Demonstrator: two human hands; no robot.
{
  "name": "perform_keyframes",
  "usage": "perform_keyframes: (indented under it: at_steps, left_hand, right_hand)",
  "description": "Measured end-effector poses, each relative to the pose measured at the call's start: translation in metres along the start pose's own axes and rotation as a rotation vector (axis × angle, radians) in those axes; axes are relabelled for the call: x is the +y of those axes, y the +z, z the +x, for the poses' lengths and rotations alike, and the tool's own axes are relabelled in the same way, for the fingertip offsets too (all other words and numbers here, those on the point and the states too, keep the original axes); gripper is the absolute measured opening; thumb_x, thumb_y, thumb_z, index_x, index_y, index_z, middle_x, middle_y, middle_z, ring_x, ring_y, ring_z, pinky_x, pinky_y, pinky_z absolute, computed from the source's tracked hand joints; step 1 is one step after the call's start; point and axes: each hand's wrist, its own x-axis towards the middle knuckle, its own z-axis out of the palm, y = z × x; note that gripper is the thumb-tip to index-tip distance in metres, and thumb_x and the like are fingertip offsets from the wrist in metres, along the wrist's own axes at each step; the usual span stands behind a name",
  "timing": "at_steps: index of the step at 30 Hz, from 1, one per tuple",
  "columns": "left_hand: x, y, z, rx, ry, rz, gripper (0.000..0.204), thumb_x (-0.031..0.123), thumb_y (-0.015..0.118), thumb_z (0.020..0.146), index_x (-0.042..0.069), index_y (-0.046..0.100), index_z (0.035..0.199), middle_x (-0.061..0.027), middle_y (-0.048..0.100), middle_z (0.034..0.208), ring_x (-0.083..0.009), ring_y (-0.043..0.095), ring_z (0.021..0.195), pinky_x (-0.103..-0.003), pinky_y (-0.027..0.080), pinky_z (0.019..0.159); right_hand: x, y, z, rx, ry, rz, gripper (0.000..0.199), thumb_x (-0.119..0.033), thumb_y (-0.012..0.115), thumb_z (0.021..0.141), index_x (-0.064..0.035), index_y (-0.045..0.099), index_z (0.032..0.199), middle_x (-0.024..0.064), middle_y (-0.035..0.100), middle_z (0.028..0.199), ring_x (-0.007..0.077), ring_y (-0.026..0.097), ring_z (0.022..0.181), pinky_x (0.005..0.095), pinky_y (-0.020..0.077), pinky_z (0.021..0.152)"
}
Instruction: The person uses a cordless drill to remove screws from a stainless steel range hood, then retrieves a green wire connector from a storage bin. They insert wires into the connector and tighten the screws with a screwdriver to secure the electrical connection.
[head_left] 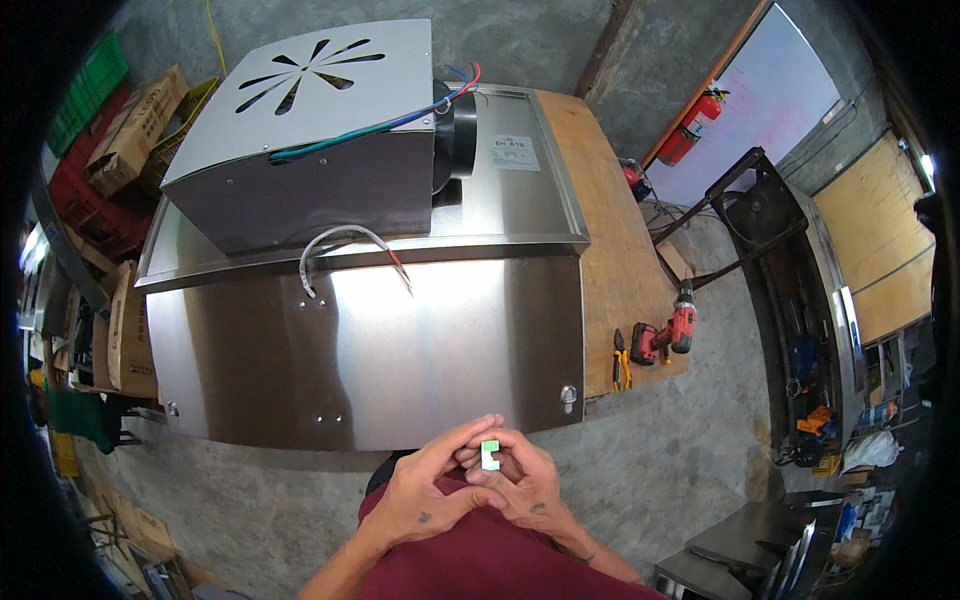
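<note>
Between the fingers [516, 447], a small green piece [488, 456]

A red cordless drill [682, 325] lies on a wooden tabletop [620, 230], with orange-handled pliers [622, 368] just to its left. Beyond, a red fire extinguisher [680, 146] shows against a whiteboard [770, 95]. At left, a cardboard box [140, 130] lies near a green crate [88, 82]; a white plastic bag [872, 450] sits far right.

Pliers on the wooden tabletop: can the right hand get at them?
Probably yes: the pliers lie uncovered beside the drill, though the right hand may first need to release the small green piece.
</note>
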Motion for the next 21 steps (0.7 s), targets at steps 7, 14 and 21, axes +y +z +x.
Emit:
perform_keyframes:
  at_steps: [7, 14, 21]
  left_hand:
    - [0.011, -0.003, 0.004, -0.008, -0.007, -0.008, 0.082, 0.004, 0.093, 0.089, 0.000, 0.054, 0.161, -0.0218, 0.063, 0.158, -0.0277, 0.065, 0.142, -0.043, 0.057, 0.120]
    - [-0.011, -0.017, 0.012, 0.077, 0.073, 0.193, 0.078, 0.005, 0.091, 0.092, -0.002, 0.053, 0.160, -0.0215, 0.064, 0.153, -0.0278, 0.069, 0.136, -0.042, 0.058, 0.117]
    - [-0.015, -0.040, 0.012, 0.118, 0.119, 0.185, 0.069, 0.003, 0.088, 0.094, -0.001, 0.058, 0.156, -0.0221, 0.067, 0.148, -0.0300, 0.073, 0.130, -0.042, 0.060, 0.112]
  right_hand:
    - [-0.012, 0.006, 0.003, 0.037, 0.078, 0.096, 0.036, -0.008, 0.072, 0.109, 0.0057, 0.061, 0.141, 0.0166, 0.072, 0.131, 0.0215, 0.072, 0.121, 0.0367, 0.0627, 0.105]
    - [0.067, -0.002, 0.027, -0.097, 0.125, 1.189, 0.064, -0.054, 0.055, 0.115, 0.0003, 0.062, 0.146, 0.0144, 0.070, 0.134, 0.0255, 0.063, 0.122, 0.0439, 0.0494, 0.113]
    - [0.084, 0.017, 0.035, -0.137, 0.157, 1.334, 0.059, -0.049, 0.056, 0.116, 0.0014, 0.063, 0.146, 0.0138, 0.070, 0.133, 0.0260, 0.064, 0.125, 0.0437, 0.0492, 0.114]
